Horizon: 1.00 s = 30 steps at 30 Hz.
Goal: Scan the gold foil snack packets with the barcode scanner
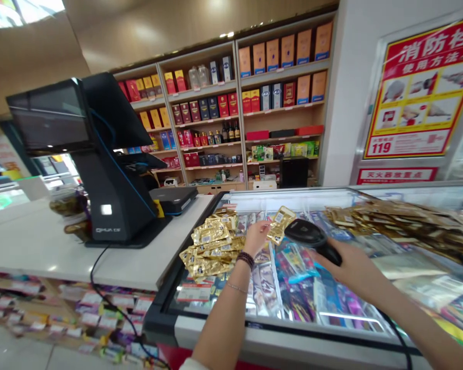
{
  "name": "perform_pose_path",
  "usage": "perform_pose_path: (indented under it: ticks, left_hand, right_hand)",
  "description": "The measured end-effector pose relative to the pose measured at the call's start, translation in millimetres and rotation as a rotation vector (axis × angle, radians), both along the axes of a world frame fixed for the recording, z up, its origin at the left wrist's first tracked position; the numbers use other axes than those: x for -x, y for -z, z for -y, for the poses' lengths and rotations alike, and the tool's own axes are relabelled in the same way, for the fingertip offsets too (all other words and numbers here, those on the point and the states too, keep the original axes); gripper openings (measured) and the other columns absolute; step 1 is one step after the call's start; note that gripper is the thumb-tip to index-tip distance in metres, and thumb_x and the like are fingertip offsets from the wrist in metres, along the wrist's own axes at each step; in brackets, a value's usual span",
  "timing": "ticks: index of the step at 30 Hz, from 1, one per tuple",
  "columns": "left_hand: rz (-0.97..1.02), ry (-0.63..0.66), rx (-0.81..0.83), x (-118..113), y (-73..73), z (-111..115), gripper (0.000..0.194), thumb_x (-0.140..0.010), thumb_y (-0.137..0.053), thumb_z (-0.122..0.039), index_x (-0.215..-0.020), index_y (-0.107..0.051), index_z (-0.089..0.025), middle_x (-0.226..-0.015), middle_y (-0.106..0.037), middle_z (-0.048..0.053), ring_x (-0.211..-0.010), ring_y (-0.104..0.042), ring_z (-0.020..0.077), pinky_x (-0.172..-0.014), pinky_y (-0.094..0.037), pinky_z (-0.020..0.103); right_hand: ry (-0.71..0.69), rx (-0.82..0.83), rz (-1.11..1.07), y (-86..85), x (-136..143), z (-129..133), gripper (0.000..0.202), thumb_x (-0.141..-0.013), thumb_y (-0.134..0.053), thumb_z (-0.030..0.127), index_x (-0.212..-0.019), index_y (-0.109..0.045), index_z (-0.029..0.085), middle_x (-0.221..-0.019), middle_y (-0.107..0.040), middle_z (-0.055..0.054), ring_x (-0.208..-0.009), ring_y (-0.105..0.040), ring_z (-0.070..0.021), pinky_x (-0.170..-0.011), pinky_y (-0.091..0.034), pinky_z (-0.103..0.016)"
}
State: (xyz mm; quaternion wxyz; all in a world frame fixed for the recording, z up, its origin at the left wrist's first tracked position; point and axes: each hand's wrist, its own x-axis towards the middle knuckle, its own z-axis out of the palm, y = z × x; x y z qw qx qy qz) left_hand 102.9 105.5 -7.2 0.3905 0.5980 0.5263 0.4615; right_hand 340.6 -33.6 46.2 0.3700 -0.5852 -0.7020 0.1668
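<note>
A gold foil packet [281, 224] is pinched at its left edge in my left hand [257, 237], its printed side turned up. My right hand [345, 262] is wrapped around the handle of a black barcode scanner [308, 235]. The scanner's head is close to the packet's right side. Left of my left hand, a pile of similar gold packets [212, 241] lies on the glass top of a chest freezer [212, 329]. Another heap of gold-brown packets [405, 223] covers the glass at the right. Colourful packages show through the glass beneath my hands.
A black cash register [119, 205] with screens stands on the white counter [42, 257] to the left. Its cable [111, 303] hangs over the counter's front. A scanner cord [403, 341] runs below my right forearm. Shelves [208, 126] of boxes and bottles line the back wall.
</note>
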Motion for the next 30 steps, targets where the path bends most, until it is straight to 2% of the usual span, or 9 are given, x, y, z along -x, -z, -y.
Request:
perform_pose_path:
  ticks: [2, 5, 11, 16, 22, 30]
  left_hand:
    - [-0.109, 0.011, -0.027, 4.5, -0.9, 0.9, 0.026, -0.104, -0.067, -0.017, -0.122, -0.085, -0.018, -0.112, -0.085, 0.011, -0.1, -0.081, 0.0268, -0.085, -0.074, 0.04]
    - [-0.172, 0.007, -0.031, 9.8, -0.8, 0.7, 0.027, -0.105, -0.067, -0.019, -0.123, -0.086, -0.021, -0.113, -0.086, 0.009, -0.103, -0.081, 0.0259, -0.086, -0.073, 0.035]
    - [-0.173, 0.013, -0.011, 15.1, -1.1, -1.3, 0.029, -0.105, -0.064, -0.017, -0.122, -0.087, -0.021, -0.111, -0.084, 0.01, -0.098, -0.081, 0.0249, -0.078, -0.072, 0.033]
    - [-0.197, 0.017, -0.001, 15.8, -1.6, -0.8, 0.032, -0.105, -0.06, -0.018, -0.122, -0.087, -0.021, -0.109, -0.085, 0.008, -0.1, -0.079, 0.024, -0.077, -0.07, 0.029]
    - [-0.171, 0.02, -0.002, 16.7, -1.1, -0.2, 0.031, -0.104, -0.061, -0.016, -0.118, -0.088, -0.022, -0.105, -0.084, 0.007, -0.096, -0.079, 0.0233, -0.077, -0.071, 0.032]
    - [-0.182, 0.01, -0.013, 16.2, -2.3, -0.3, 0.032, -0.103, -0.061, -0.016, -0.12, -0.087, -0.018, -0.107, -0.085, 0.009, -0.092, -0.079, 0.0233, -0.076, -0.071, 0.034]
  right_hand:
    - [0.018, -0.036, 0.023, -1.6, 1.0, -0.6, 0.048, -0.081, -0.066, 0.075, -0.087, -0.073, 0.028, -0.069, -0.073, -0.007, -0.064, -0.068, -0.0314, -0.063, -0.046, -0.038]
    - [0.038, -0.053, 0.041, -0.8, 0.3, -1.5, 0.048, -0.08, -0.065, 0.074, -0.087, -0.074, 0.028, -0.073, -0.076, -0.009, -0.068, -0.07, -0.033, -0.065, -0.047, -0.038]
    - [0.015, -0.05, 0.082, 5.2, -4.0, -3.8, 0.042, -0.085, -0.06, 0.071, -0.084, -0.069, 0.029, -0.075, -0.077, -0.009, -0.071, -0.07, -0.0331, -0.066, -0.044, -0.038]
    - [0.022, -0.035, 0.065, 5.1, -2.0, -2.6, 0.042, -0.082, -0.058, 0.071, -0.084, -0.067, 0.03, -0.075, -0.076, -0.009, -0.071, -0.069, -0.0337, -0.067, -0.044, -0.039]
    - [0.017, -0.044, 0.072, 3.3, -0.9, -2.0, 0.042, -0.081, -0.058, 0.07, -0.083, -0.068, 0.029, -0.074, -0.075, -0.009, -0.069, -0.068, -0.0325, -0.066, -0.045, -0.039]
    - [0.017, -0.03, 0.089, 10.2, -4.9, -3.1, 0.042, -0.09, -0.058, 0.066, -0.091, -0.072, 0.027, -0.069, -0.072, -0.009, -0.065, -0.066, -0.0333, -0.067, -0.045, -0.041]
